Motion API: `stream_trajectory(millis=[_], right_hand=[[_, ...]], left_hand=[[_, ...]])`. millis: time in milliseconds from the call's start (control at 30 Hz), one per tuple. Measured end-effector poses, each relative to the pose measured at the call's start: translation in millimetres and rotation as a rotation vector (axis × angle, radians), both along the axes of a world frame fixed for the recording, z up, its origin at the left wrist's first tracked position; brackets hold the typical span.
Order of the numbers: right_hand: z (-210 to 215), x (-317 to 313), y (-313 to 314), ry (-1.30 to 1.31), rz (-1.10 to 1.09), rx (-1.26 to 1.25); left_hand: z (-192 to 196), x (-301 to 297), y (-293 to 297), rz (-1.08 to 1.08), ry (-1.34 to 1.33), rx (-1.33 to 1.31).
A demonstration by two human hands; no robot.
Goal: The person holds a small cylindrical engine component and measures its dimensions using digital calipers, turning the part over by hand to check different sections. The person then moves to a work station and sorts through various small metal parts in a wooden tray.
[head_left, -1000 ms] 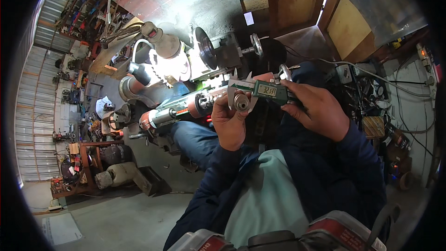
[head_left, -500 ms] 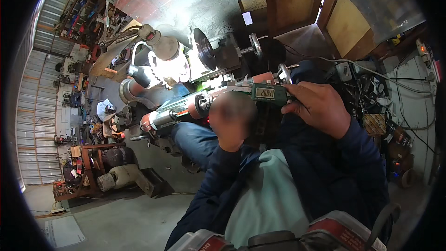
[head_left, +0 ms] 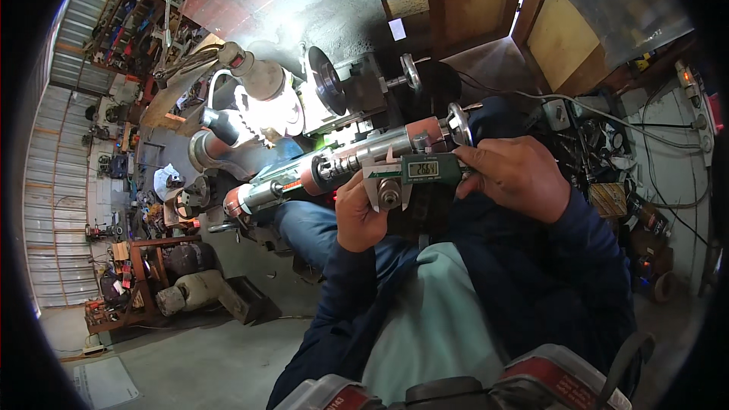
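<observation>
My right hand (head_left: 520, 175) is closed around the end of a digital caliper (head_left: 448, 169), thumb below and fingers above, with its lit screen facing up. Between the caliper's jaws sits a small round metal part (head_left: 389, 196) with a hole in its middle. My left hand (head_left: 358, 216) grips that part from the left, fingers at its side and partly behind the jaws. Just beyond both hands runs a grinding machine's long steel spindle (head_left: 387, 143), with red collars and a handwheel (head_left: 459, 124) near my right hand.
A bright work lamp (head_left: 264, 99) shines over the machine, beside a dark grinding wheel (head_left: 326, 80). Another handwheel (head_left: 411, 72) stands behind. At left are a gas cylinder (head_left: 194, 292) and crowded shelves. Metal parts (head_left: 596, 137) and cables lie at right.
The round part, blurred and covered by my left hand before, now shows between the caliper's jaws. My left hand has shifted slightly left and down. The caliper has moved a little left and down.
</observation>
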State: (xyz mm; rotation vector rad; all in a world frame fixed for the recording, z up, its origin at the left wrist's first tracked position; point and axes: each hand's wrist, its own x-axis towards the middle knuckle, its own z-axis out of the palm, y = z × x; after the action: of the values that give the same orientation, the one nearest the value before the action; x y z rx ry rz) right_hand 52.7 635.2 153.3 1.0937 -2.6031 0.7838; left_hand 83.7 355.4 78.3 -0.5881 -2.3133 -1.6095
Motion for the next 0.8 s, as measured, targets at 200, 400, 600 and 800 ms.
stream_trajectory(millis=[200,400,600,800], right_hand=[[5.3,-0.2,-1.3,0.018,0.012,-0.017],[2.9,-1.5,0.4,0.036,0.033,-0.052],[-1.7,-1.8,1.4,0.041,0.031,-0.031],[-2.4,-2.5,0.0,0.060,0.017,-0.067]], left_hand=[[1.7,5.3,14.7,0.173,0.091,0.053],[4.7,2.8,8.2,0.076,0.019,0.034],[-2.2,0.6,5.0,0.069,0.014,-0.005],[-9.3,7.2,15.6,0.184,-0.001,0.097]])
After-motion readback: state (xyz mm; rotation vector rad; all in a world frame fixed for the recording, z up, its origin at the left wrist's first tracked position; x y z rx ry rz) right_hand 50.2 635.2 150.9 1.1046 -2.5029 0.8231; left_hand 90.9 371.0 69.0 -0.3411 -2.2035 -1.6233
